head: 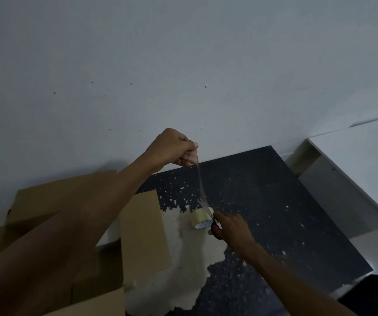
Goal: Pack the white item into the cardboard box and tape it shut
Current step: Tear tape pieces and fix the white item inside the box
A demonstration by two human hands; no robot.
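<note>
Left hand [174, 147] pinches the tape strip [199, 179] taut above the tape roll [199, 220]; right hand [232, 228] grips scissors [204, 207] at the roll. Likely the tape-cutting step: next, snip cleanly under tension.

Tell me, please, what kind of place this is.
Probably a plain indoor room used for packing: a bare pale wall with small holes, a worn dark table with peeled coating, and an open cardboard box beside a tape roll.
</note>
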